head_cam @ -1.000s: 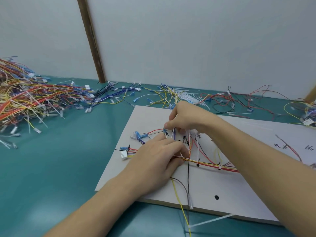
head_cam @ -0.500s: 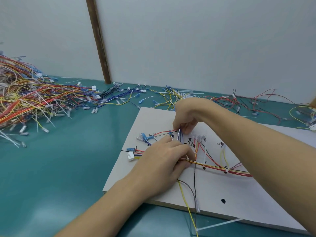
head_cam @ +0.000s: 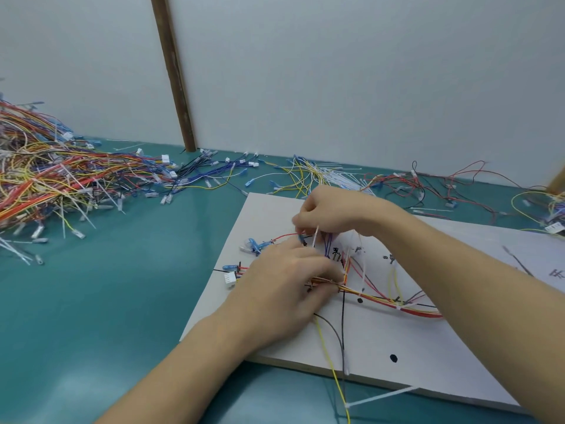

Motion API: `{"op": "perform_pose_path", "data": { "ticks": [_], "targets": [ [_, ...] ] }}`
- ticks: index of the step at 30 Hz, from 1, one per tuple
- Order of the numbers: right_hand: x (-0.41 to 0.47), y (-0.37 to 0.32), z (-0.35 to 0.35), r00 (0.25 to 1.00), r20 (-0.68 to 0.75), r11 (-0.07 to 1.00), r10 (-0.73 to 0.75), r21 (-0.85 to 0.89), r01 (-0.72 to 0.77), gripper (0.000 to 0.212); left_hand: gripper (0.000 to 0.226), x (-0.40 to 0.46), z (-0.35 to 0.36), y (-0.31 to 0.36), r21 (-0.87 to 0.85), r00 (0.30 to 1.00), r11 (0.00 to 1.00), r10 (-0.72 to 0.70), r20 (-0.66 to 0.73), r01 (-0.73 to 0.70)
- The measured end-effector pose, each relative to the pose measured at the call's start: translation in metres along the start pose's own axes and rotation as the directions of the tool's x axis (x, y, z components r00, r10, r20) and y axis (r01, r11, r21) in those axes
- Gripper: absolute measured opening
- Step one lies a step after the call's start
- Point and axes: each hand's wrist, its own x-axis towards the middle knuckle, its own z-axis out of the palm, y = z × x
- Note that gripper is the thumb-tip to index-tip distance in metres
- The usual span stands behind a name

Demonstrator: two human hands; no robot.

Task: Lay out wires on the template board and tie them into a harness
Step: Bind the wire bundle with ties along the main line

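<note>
A bundle of red, orange and yellow wires (head_cam: 382, 298) is laid across the white template board (head_cam: 397, 332), running from the board's centre toward 3 o'clock, where it is hidden under the right forearm. The board is set on the teal table (head_cam: 107, 301), right of the middle of the view. The bundle is pressed down at its 9 o'clock end by the left hand (head_cam: 284, 286), whose fingers are curled over the wires. Just beside that hand, at 9 o'clock, a white connector (head_cam: 230, 278) is seen on the board's edge, with blue terminals (head_cam: 255, 245) a little toward 12 o'clock from it. Directly at 12 o'clock from the left hand, the right hand (head_cam: 333, 214) is held with fingers bent, and a thin white cable tie (head_cam: 315, 237) is pinched upright at its fingertips, next to blue and purple wire ends. From beneath the left hand a yellow wire (head_cam: 331, 365) and a black wire (head_cam: 343, 325) are trailed toward 6 o'clock, past the board's near edge. A loose white tie (head_cam: 382, 396) is lying at that edge. Black dots (head_cam: 393, 358) and handwritten marks are drawn on the board. At 9 to 10 o'clock of the table a large heap of mixed wires (head_cam: 46, 185) is piled. Smaller wire clusters (head_cam: 308, 175) are spread along the wall at 12 o'clock, and red loops (head_cam: 452, 182) are scattered toward 2 o'clock.
</note>
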Motion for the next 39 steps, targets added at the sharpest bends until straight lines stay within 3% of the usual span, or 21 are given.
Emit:
{"op": "perform_pose_path", "data": {
  "ticks": [3,5,8,12,17,19,21,24,28,30,32,37,39],
  "targets": [
    [-0.006,-0.009,-0.001,0.997,0.071,0.999,-0.016,-0.030,0.018,0.030,0.019,0.001,-0.022,-0.011,-0.214,0.962,0.963,-0.203,-0.182,0.163],
    [-0.007,-0.013,0.000,0.999,0.045,0.994,-0.012,-0.104,0.016,0.034,0.031,0.003,-0.043,-0.027,-0.206,0.895,0.924,-0.368,-0.250,0.323],
    [-0.006,-0.022,0.002,0.999,0.036,0.976,-0.001,-0.216,0.008,0.045,0.037,0.009,-0.064,-0.051,0.032,0.878,0.878,-0.477,-0.030,0.478],
    [-0.008,-0.034,0.005,0.994,0.099,0.968,0.046,-0.252,-0.020,0.041,0.031,0.022,-0.070,-0.062,0.131,0.824,0.876,-0.482,0.299,0.465],
    [-0.006,-0.045,0.007,0.990,0.084,0.944,0.109,-0.320,-0.077,0.017,0.018,0.039,-0.078,-0.073,0.144,0.717,0.855,-0.499,0.487,0.498],
    [-0.005,-0.043,0.006,0.992,0.025,0.946,0.120,-0.305,-0.106,0.017,0.008,0.044,-0.079,-0.077,0.151,0.695,0.848,-0.508,0.508,0.509],
    [-0.006,-0.038,0.006,0.992,-0.011,0.962,0.125,-0.244,-0.123,0.019,0.013,0.049,-0.077,-0.077,0.208,0.684,0.856,-0.507,0.524,0.474],
    [-0.008,-0.030,0.004,0.992,0.051,0.988,0.115,-0.110,-0.109,0.018,0.017,0.054,-0.081,-0.076,0.269,0.683,0.869,-0.493,0.539,0.414],
    [-0.012,-0.015,-0.002,0.991,0.127,0.976,0.039,0.208,-0.066,0.012,0.014,0.052,-0.092,-0.075,0.222,0.617,0.880,-0.456,0.642,0.419],
    [-0.014,-0.010,-0.004,0.995,0.100,0.936,0.007,0.349,-0.042,0.007,0.012,0.051,-0.090,-0.077,0.258,0.628,0.880,-0.467,0.622,0.399],
    [-0.015,-0.006,-0.006,0.993,0.120,0.933,-0.005,0.359,-0.039,0.008,0.006,0.048,-0.087,-0.079,0.276,0.660,0.880,-0.472,0.584,0.385],
    [-0.018,0.001,-0.008,0.996,0.092,0.862,0.012,0.504,-0.057,0.010,0.008,0.034,-0.096,-0.082,-0.100,0.723,0.818,-0.435,0.537,0.567],
    [-0.020,0.003,-0.010,0.996,0.084,0.819,0.002,0.571,-0.050,0.007,0.013,0.024,-0.096,-0.082,-0.165,0.734,0.796,-0.428,0.527,0.583]
  ]
}}
